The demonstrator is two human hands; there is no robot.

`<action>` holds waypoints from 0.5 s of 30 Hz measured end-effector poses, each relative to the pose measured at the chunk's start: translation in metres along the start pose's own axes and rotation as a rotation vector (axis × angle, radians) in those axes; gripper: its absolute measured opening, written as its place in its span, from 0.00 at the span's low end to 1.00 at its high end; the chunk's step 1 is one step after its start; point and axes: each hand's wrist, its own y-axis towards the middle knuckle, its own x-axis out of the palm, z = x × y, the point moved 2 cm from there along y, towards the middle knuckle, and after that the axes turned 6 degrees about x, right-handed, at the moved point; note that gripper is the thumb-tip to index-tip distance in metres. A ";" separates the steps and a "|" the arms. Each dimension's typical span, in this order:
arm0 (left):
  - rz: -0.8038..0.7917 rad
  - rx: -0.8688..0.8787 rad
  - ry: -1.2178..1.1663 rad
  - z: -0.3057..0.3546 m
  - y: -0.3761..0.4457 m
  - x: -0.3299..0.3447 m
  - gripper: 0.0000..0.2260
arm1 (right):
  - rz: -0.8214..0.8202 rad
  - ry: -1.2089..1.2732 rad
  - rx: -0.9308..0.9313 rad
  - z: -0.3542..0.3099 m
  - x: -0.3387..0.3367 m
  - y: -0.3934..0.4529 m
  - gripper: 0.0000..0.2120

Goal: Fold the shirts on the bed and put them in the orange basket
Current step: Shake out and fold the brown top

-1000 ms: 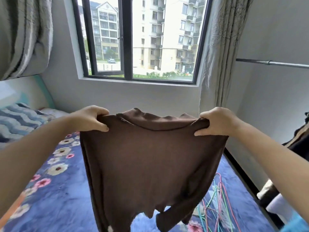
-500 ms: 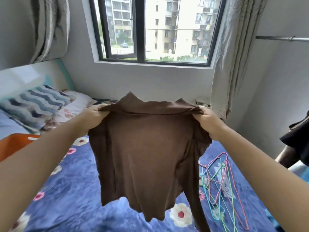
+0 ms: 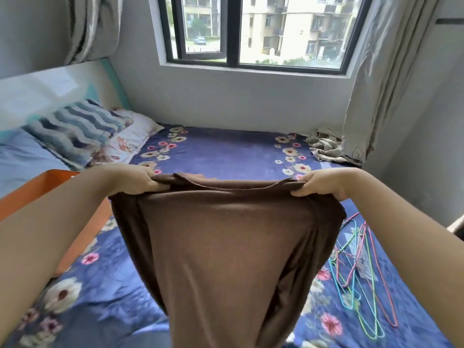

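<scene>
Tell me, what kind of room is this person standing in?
Most likely a bedroom in a flat. A bed with a blue flowered cover fills the floor under a curtained window, pillows lie at its head, and coloured clothes hangers lie on it.

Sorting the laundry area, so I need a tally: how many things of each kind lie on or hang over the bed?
Brown shirt: 1
Orange basket: 1
Pillows: 2
Pile of wire hangers: 1, too tangled to count singly
Total: 5
</scene>
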 end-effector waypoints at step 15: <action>0.009 0.054 -0.087 -0.151 0.265 -0.001 0.13 | 0.573 -0.585 -0.004 -0.073 0.011 0.260 0.10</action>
